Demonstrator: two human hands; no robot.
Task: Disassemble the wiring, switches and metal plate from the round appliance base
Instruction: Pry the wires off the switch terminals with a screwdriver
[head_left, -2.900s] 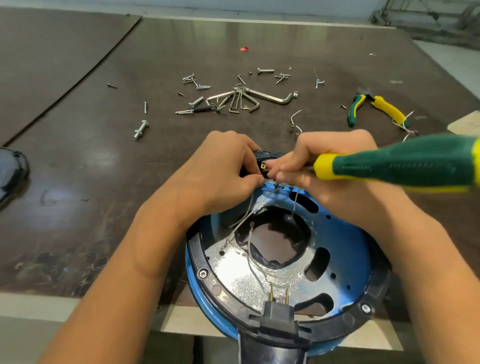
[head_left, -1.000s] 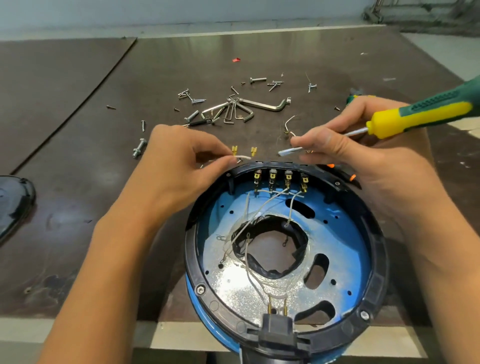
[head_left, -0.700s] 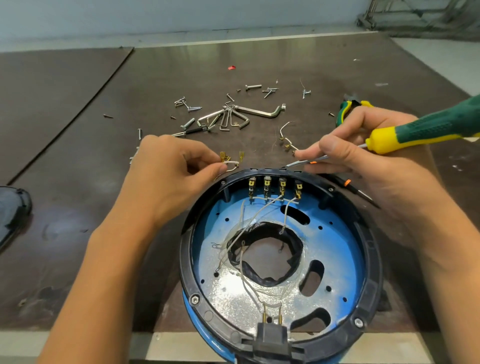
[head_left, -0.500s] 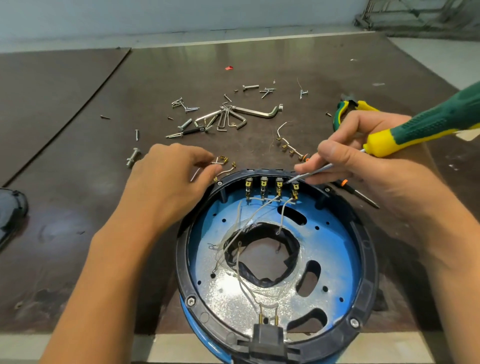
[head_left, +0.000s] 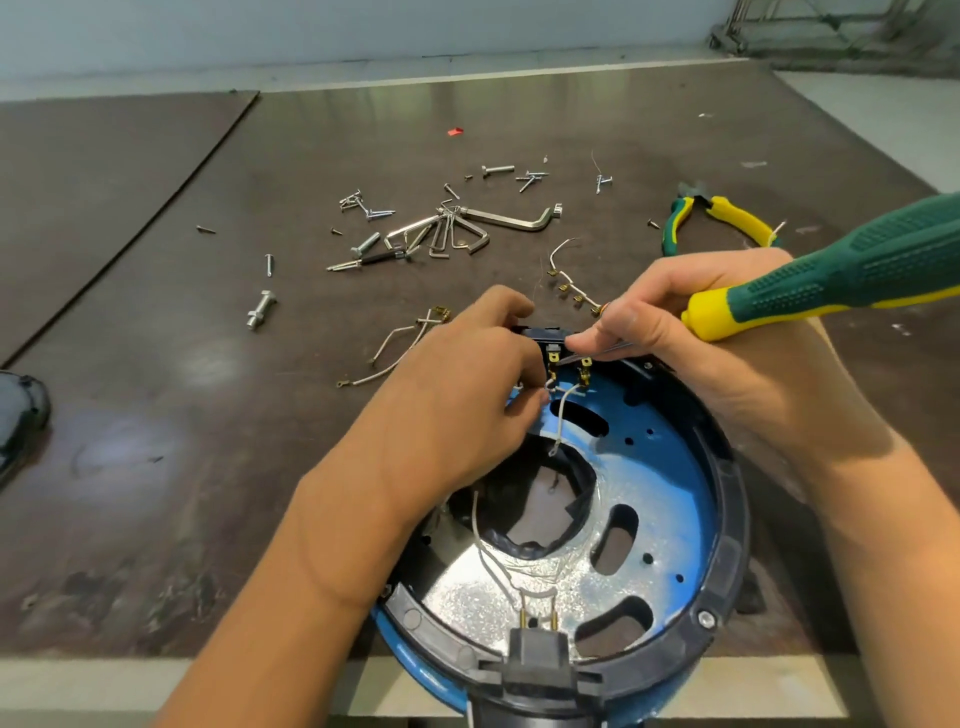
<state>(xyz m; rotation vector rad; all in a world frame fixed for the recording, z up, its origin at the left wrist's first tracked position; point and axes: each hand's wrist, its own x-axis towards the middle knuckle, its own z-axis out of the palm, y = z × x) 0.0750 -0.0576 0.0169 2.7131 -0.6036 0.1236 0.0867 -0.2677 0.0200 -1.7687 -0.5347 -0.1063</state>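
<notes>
The round appliance base (head_left: 727, 525), black-rimmed with a blue metal plate (head_left: 665, 467) inside, lies open at the table's near edge. Brass switch terminals (head_left: 569, 366) sit at its far rim with white wires (head_left: 563, 415) hanging from them. My left hand (head_left: 452, 410) reaches over the base and pinches a white wire at the terminals. My right hand (head_left: 691, 343) holds a green-and-yellow screwdriver (head_left: 831, 275), its tip at the terminals. A black plug socket (head_left: 537, 654) with two wires sits at the near rim.
Two detached wire pieces (head_left: 400, 348) (head_left: 569, 283) lie on the brown table just beyond the base. Hex keys (head_left: 467, 228), loose screws and a bolt (head_left: 260, 309) are scattered farther back. Green-yellow pliers (head_left: 717, 221) lie at the right. A black part (head_left: 21, 415) sits at the left edge.
My left hand dropped a detached wire on the table left of the base and moved back onto the terminals. My right hand brought the screwdriver tip down to the terminals.
</notes>
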